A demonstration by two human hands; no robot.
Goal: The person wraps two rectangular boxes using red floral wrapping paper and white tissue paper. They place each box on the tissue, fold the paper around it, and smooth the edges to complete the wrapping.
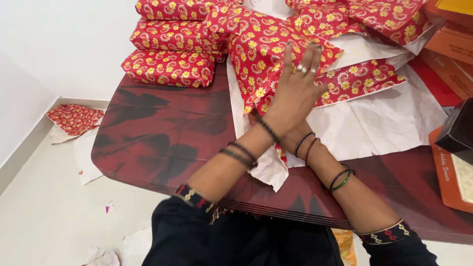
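My left hand point(295, 88) reaches across from the lower left and lies flat, fingers straight and together, on a loose sheet of red wrapping paper with yellow flowers point(261, 54). Rings show on two fingers. My right forearm point(325, 162) crosses under the left wrist from the lower right. The right hand itself is hidden beneath the left hand and the paper's fold. Both wrists wear dark bangles. The sheet's white underside point(384, 123) spreads out to the right on the dark red table point(157, 133).
Three boxes wrapped in the same red paper point(170, 66) are stacked at the table's far left. Orange boxes point(451, 74) and a dark box point(458, 130) line the right edge. Paper scraps point(74, 118) lie on the white floor by the wall.
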